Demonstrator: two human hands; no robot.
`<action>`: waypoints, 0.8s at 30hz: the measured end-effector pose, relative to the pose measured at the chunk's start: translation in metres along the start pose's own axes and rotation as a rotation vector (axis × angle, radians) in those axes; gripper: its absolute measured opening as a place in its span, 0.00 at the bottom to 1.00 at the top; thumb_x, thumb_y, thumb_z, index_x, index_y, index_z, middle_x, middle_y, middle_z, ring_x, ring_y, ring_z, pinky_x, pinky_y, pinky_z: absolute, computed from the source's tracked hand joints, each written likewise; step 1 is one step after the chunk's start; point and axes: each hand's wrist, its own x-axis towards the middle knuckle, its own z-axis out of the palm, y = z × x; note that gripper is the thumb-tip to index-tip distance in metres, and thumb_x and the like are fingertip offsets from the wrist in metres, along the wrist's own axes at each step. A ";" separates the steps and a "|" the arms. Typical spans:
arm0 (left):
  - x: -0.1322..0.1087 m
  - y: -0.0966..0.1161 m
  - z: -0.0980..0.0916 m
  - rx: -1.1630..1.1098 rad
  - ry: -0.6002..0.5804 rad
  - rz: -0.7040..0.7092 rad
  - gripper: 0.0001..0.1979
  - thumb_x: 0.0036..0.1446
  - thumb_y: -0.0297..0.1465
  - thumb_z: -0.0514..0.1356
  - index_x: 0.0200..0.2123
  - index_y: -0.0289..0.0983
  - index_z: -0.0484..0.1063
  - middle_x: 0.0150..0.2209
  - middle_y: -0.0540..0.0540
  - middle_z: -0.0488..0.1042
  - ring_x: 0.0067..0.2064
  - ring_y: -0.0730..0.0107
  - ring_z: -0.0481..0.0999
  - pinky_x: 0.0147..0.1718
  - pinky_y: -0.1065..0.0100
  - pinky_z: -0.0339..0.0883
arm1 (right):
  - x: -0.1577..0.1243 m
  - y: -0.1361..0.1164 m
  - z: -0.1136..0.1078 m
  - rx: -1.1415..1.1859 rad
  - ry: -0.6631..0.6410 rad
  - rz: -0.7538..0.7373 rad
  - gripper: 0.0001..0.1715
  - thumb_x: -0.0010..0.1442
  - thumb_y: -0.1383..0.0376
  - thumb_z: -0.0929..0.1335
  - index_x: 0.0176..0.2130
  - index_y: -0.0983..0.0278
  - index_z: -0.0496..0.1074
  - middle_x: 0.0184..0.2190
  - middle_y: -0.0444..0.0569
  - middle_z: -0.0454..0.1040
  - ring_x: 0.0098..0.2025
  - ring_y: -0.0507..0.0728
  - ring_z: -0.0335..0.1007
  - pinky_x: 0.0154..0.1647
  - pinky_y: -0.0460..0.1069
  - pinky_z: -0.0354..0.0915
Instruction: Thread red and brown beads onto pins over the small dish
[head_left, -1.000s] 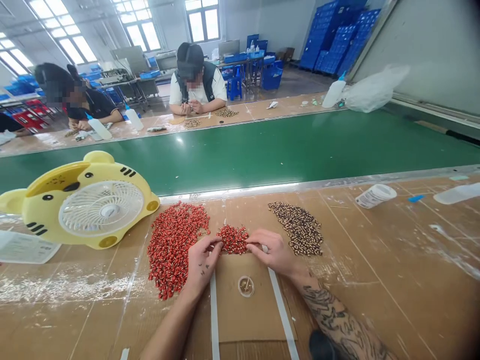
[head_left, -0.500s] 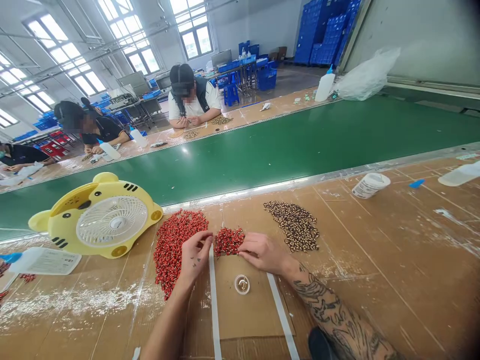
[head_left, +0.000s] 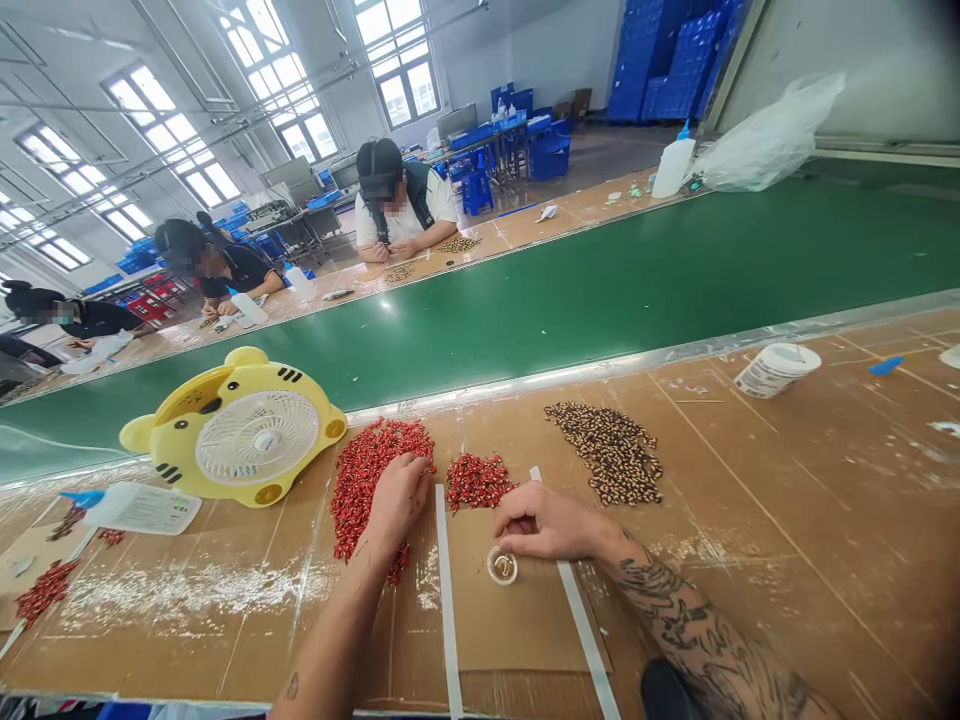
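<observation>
Work surface (head_left: 787,520) beside a green conveyor belt (head_left: 600,290), seen from the head.

Two hands of the person are in view. The left hand (head_left: 397,495) lies palm down on the near edge of the large red pile (head_left: 367,465) of small pieces, fingers curled into it; whether it grips any cannot be told. The right hand (head_left: 547,522) has thumb and forefinger drawn to a narrow pinch just above one small round dish (head_left: 502,567); whether a piece sits in the pinch is too small to tell.

The dish stands on one cardboard sheet (head_left: 517,625), between two white strips (head_left: 448,600). A small red pile (head_left: 478,481) lies at the sheet's far edge, between the two hands. One brown pile (head_left: 611,450) lies to the right, apart from the red ones. A further red heap (head_left: 41,590) lies at the far left.

Also on the surface: one yellow tiger-shaped fan (head_left: 240,430), one labelled bottle (head_left: 139,508) on its side before it, and one white tub (head_left: 776,370) on its side at the right.

Across the belt sit three other people (head_left: 397,200), each bent over the far surface.
</observation>
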 end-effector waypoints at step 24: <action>-0.033 0.028 0.041 -1.268 0.017 -0.363 0.11 0.46 0.32 0.71 0.35 0.34 0.81 0.29 0.43 0.83 0.32 0.64 0.82 0.37 0.67 0.74 | 0.000 0.004 0.001 -0.052 -0.032 -0.013 0.07 0.59 0.65 0.72 0.30 0.65 0.79 0.26 0.44 0.72 0.29 0.50 0.67 0.31 0.44 0.60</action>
